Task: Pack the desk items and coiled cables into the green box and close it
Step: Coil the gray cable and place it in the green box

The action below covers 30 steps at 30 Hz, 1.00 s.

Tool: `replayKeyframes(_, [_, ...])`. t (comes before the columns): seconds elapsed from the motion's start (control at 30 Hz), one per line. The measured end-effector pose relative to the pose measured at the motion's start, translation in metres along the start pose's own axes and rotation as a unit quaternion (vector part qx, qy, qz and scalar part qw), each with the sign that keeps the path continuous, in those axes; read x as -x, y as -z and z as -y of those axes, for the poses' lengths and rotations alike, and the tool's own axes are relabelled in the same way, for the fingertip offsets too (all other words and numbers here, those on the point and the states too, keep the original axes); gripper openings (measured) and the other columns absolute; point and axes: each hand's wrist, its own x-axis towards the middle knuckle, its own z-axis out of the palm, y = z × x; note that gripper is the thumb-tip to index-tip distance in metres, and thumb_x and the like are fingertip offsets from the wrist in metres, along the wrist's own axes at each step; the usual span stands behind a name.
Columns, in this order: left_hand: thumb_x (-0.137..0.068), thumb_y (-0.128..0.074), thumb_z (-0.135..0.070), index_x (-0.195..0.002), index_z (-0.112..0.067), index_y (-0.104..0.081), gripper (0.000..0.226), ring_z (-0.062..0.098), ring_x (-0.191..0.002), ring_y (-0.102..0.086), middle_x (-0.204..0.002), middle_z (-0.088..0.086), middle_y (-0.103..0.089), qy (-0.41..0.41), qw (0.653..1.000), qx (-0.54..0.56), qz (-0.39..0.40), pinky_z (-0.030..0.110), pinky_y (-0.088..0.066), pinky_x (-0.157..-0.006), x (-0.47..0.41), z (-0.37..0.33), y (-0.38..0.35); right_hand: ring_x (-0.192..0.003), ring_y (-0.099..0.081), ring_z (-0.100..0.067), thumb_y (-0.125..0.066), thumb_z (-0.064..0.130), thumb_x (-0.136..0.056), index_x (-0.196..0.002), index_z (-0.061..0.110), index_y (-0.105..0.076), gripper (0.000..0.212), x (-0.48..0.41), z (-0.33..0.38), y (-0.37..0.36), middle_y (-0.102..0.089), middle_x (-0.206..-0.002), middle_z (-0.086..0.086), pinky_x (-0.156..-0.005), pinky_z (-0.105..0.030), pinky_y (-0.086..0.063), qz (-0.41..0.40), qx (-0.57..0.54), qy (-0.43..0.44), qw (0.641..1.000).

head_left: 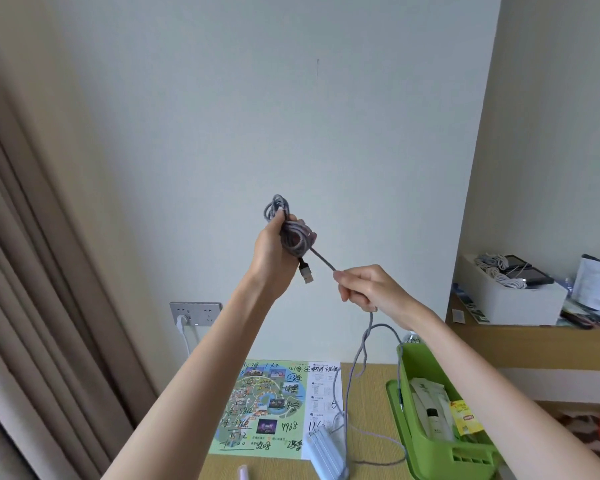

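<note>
My left hand (pixel 270 252) is raised in front of the wall and grips a bundle of grey braided cable (pixel 293 233) wound into loops, its USB plug (pixel 306 273) dangling below the palm. My right hand (pixel 364 285) pinches the same cable a short way from the coil, pulled taut between the hands. The loose rest of the cable hangs down to the desk and trails past the green box (pixel 440 455). The box stands open at the lower right, holding sachets, a small bottle and a yellow tea packet (pixel 465 417).
A printed map sheet with handwritten numbers (pixel 267 407) lies on the wooden desk. A pale blue device (pixel 326 452) sits near the front edge. A wall socket (pixel 194 314) holds a white plug. A white box of cables (pixel 510 292) rests on the right shelf. Curtains hang at left.
</note>
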Motion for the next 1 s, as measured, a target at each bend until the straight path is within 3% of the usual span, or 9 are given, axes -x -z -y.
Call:
replayKeyframes(0.17, [-0.102,-0.043,-0.032,-0.08,-0.016,-0.053,0.029,0.008,-0.052,-0.042,-0.066,-0.005,-0.045,-0.032,0.988,-0.139,-0.056,0.02,-0.034,-0.057,0.001,-0.005,0.017,-0.049,-0.025,-0.013,-0.067,0.03,-0.089,-0.059,0.015,-0.061,0.034,0.001,-0.009,0.012,-0.031,-0.049,0.002,-0.049,-0.023,-0.024,-0.047,0.002,-0.015,0.999])
replayKeyframes(0.27, [-0.103,-0.038,-0.039,-0.081,-0.016,-0.048,0.034,0.008,-0.045,-0.028,-0.056,-0.007,-0.033,-0.055,0.96,-0.269,-0.048,0.022,-0.023,-0.051,0.001,-0.005,0.027,-0.049,-0.027,-0.012,-0.068,0.026,-0.087,-0.059,0.016,-0.063,0.03,0.001,-0.008,0.018,-0.032,-0.05,0.003,-0.051,-0.024,-0.024,-0.074,-0.008,-0.016,0.997])
replayKeyframes(0.37, [-0.103,-0.034,-0.043,-0.088,-0.016,-0.047,0.034,0.002,-0.039,-0.031,-0.055,-0.012,-0.034,-0.076,0.917,-0.391,-0.018,0.016,-0.029,-0.045,0.005,-0.002,0.035,-0.05,-0.026,-0.013,-0.066,0.021,-0.087,-0.063,0.014,-0.065,0.026,0.001,-0.003,0.023,-0.033,-0.052,0.005,-0.055,-0.029,-0.021,-0.094,-0.031,-0.005,0.995])
replayKeyframes(0.47, [-0.103,-0.034,-0.039,-0.102,-0.014,-0.048,0.028,0.001,-0.052,-0.043,-0.076,-0.011,-0.046,-0.088,0.862,-0.499,0.012,0.009,-0.035,-0.046,0.008,0.006,0.037,-0.049,-0.027,-0.012,-0.065,0.019,-0.088,-0.067,0.013,-0.066,0.022,0.001,0.006,0.025,-0.034,-0.052,0.006,-0.055,-0.028,-0.023,-0.099,-0.032,0.016,0.994])
replayKeyframes(0.57, [-0.103,-0.037,-0.034,-0.103,-0.014,-0.052,0.025,0.01,-0.07,-0.046,-0.085,-0.009,-0.051,-0.066,0.811,-0.577,0.073,0.016,-0.038,-0.059,0.009,0.018,0.035,-0.046,-0.026,-0.009,-0.065,0.021,-0.09,-0.07,0.014,-0.066,0.022,-0.001,0.017,0.022,-0.032,-0.049,0.009,-0.049,-0.02,-0.024,-0.108,-0.02,0.044,0.993])
replayKeyframes(0.7, [-0.105,-0.034,-0.033,-0.108,-0.012,-0.056,0.03,0.011,-0.084,-0.048,-0.09,-0.006,-0.053,-0.022,0.787,-0.594,0.162,0.027,-0.04,-0.079,0.017,0.032,0.029,-0.043,-0.025,-0.005,-0.063,0.021,-0.093,-0.077,0.01,-0.065,0.02,-0.006,0.026,0.019,-0.037,-0.044,0.016,-0.043,-0.014,-0.022,-0.12,0.001,0.072,0.99])
replayKeyframes(0.77, [-0.105,-0.03,-0.035,-0.115,-0.011,-0.055,0.035,0.011,-0.091,-0.049,-0.098,-0.005,-0.056,-0.007,0.785,-0.59,0.187,0.025,-0.04,-0.084,0.023,0.037,0.024,-0.042,-0.027,-0.003,-0.064,0.022,-0.092,-0.078,0.009,-0.066,0.019,-0.006,0.026,0.018,-0.042,-0.045,0.016,-0.043,-0.012,-0.024,-0.13,0.014,0.082,0.988])
replayKeyframes(0.9, [-0.103,-0.032,-0.043,-0.112,-0.014,-0.055,0.038,0.012,-0.088,-0.05,-0.093,-0.006,-0.056,0.031,0.77,-0.601,0.211,0.021,-0.039,-0.078,0.033,0.042,0.016,-0.042,-0.047,0.002,-0.069,0.017,-0.088,-0.082,0.0,-0.067,0.018,-0.004,0.025,0.017,-0.059,-0.053,0.015,-0.046,-0.005,-0.033,-0.152,0.029,0.108,0.982])
replayKeyframes(1.0, [-0.102,-0.042,-0.037,-0.102,-0.011,-0.055,0.03,0.015,-0.064,-0.041,-0.075,0.002,-0.045,0.06,0.763,-0.601,0.229,0.019,-0.033,-0.056,0.037,0.039,0.011,-0.046,-0.052,0.004,-0.071,0.015,-0.087,-0.081,0.001,-0.066,0.016,-0.003,0.028,0.015,-0.062,-0.057,0.015,-0.047,-0.004,-0.036,-0.152,0.023,0.118,0.981])
